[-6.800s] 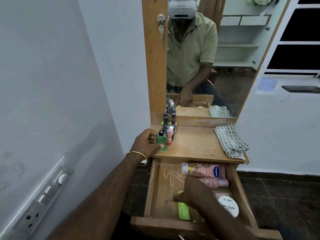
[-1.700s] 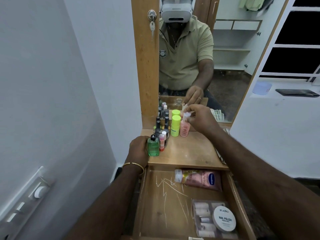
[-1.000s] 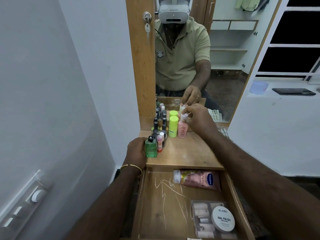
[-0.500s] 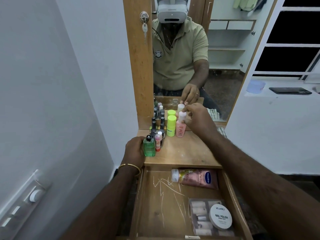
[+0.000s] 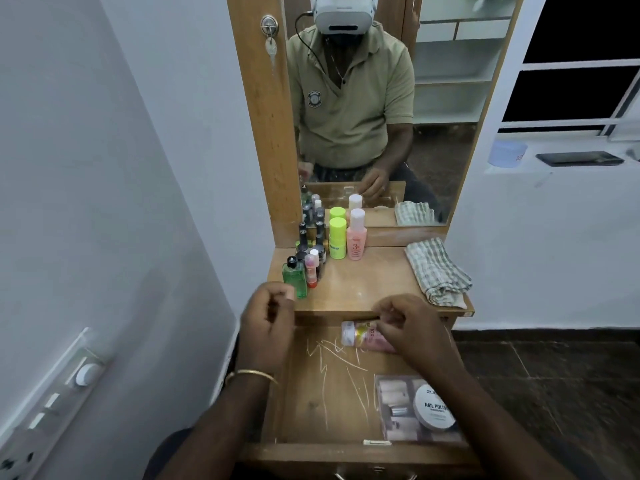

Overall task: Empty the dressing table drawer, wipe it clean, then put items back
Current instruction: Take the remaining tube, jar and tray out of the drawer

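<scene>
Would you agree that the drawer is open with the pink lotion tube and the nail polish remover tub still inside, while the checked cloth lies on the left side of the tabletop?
Not quite. The head view shows the checked cloth on the right side of the tabletop. The rest holds: the drawer is open, with the pink lotion tube and nail polish remover tub inside.

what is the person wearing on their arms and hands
Both forearms are bare, with no sleeve reaching them in the head view. The left hand has a thin gold bangle round its wrist. The right hand shows no bangle or watch; whether it has a ring cannot be told here. In the mirror, short olive sleeves of a polo shirt end above the elbows.
</scene>
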### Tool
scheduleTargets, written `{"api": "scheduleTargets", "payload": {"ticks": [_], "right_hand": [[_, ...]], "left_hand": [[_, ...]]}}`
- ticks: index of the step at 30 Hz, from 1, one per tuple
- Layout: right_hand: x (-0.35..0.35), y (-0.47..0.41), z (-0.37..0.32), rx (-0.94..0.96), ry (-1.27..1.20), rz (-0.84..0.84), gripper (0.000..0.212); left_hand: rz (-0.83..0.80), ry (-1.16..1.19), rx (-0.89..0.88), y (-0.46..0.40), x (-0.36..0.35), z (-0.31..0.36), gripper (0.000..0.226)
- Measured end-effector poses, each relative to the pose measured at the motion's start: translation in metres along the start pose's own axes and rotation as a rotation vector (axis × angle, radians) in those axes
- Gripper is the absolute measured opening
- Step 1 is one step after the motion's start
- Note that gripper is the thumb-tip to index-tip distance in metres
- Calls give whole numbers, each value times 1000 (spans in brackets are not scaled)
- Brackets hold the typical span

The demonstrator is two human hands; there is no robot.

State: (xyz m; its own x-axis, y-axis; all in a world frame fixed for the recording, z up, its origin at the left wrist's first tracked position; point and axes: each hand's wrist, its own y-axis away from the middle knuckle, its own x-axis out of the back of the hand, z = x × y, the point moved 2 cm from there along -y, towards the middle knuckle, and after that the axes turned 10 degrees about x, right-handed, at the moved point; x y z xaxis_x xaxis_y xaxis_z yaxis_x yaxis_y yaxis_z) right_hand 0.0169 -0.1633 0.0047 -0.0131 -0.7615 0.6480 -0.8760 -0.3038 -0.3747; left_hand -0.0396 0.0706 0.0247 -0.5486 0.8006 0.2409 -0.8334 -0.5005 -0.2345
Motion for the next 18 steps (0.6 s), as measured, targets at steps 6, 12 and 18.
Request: {"api": "scheduleTargets", "payload": {"ticks": [6,12,18], "right_hand": [[-33,25,35,-100,49,-161,22],[-41,31,44,-124,108,-150,26],[-43,32,52,-116,90,-133,27]], "left_hand": [[-676,-555,-220,23,-71,-17,9],[-600,-1077,-269,14,-119,-46,41],[-562,-1235,-345,15,-132,-55,39]]}}
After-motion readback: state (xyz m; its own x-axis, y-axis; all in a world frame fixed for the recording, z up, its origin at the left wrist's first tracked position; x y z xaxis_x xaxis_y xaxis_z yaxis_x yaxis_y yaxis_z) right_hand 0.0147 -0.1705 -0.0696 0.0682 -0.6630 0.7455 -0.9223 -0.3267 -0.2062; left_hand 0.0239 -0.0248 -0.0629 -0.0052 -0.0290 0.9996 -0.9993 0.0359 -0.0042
